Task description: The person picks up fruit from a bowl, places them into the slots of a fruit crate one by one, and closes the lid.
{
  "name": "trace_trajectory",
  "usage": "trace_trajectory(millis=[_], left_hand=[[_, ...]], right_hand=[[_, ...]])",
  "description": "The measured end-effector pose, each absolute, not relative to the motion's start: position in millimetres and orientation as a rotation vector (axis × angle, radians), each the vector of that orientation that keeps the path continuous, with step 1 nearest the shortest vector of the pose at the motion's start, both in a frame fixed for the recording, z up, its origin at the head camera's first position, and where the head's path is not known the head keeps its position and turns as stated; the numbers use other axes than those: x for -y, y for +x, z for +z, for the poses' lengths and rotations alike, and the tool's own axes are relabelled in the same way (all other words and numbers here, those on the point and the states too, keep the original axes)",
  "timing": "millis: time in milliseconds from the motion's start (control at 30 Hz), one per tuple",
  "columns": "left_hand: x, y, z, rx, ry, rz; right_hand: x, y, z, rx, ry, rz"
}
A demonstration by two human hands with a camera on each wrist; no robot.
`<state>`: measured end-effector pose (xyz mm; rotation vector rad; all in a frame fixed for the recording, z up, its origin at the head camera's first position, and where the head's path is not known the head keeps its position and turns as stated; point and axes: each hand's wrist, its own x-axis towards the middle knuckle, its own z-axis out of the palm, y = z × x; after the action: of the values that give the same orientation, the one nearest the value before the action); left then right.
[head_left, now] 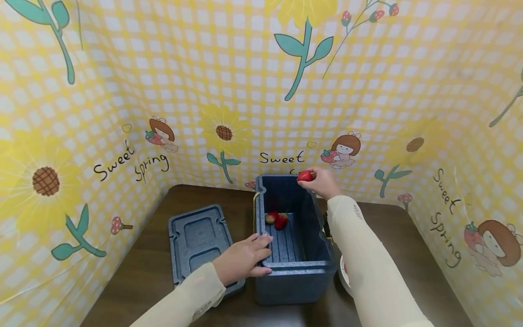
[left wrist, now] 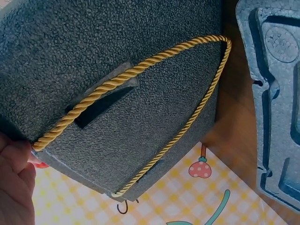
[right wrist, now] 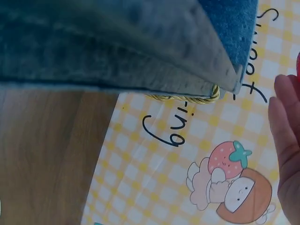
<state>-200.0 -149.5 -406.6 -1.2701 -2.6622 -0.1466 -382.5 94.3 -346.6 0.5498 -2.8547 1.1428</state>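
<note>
My right hand point(head_left: 324, 182) pinches a red strawberry point(head_left: 304, 176) over the far right rim of a blue-grey foam box point(head_left: 294, 288). Only the edge of this strawberry shows in the right wrist view, beside the fingers point(right wrist: 287, 101). Down inside the lidless box, two more strawberries point(head_left: 281, 221) lie together on the ribbed floor by the left wall; one has a pale yellowish side. My left hand point(head_left: 244, 256) rests on the near left rim, fingers spread across the edge. A twisted gold cord point(left wrist: 164, 55) runs along the box's outer left side.
The foam lid point(head_left: 201, 236) lies on the brown wooden table point(head_left: 143, 272) left of the box. A white bowl point(head_left: 344, 278) stands right of the box, mostly hidden by my right sleeve. Yellow checked cloth point(head_left: 253, 91) walls in the back and sides.
</note>
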Motion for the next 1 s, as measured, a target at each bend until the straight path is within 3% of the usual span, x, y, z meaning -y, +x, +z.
trace_trajectory(millis=[300, 633, 1000], left_hand=[[142, -202, -402, 2.577, -1.294, -0.084], [145, -199, -404, 2.606, -1.247, 0.031], [145, -199, -404, 2.561, -1.269, 0.020]], right_hand=[[-86, -388, -341, 2.882, 0.547, 1.142], [-50, -395, -351, 2.687, 0.455, 1.732], [-38, -389, -366, 2.576, 0.495, 1.451]])
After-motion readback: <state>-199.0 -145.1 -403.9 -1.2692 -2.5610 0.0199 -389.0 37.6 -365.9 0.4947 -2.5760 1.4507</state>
